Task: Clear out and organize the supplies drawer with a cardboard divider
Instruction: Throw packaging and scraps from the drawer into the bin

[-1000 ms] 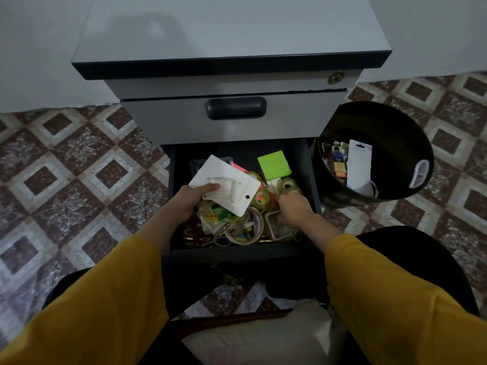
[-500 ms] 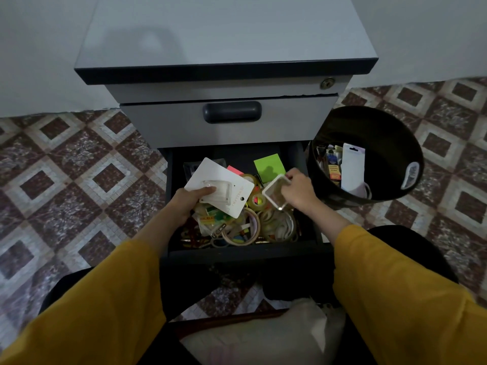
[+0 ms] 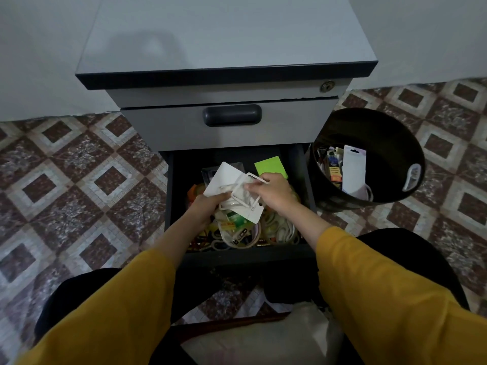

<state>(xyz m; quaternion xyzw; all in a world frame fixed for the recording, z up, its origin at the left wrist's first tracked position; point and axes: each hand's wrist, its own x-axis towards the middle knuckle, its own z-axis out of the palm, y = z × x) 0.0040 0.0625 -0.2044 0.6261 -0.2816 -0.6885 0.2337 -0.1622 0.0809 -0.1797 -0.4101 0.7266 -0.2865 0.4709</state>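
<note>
Head view: drawer open, heaped with tape rolls; our left hand clamps a white card, right hand pinches a clear packet against it; bin holds few discards; no divider seen; clearing barely begun, we judge.

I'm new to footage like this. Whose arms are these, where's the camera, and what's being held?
No machine here: a person wears a camera on the head, so you look down along both yellow sleeves. Below is a cabinet's open drawer, cluttered with tape rolls, green notes and other small supplies. The left hand grips a white card; the right hand pinches a small whitish frame against it. A black bin holding packaging stands on the floor to the right.
</note>
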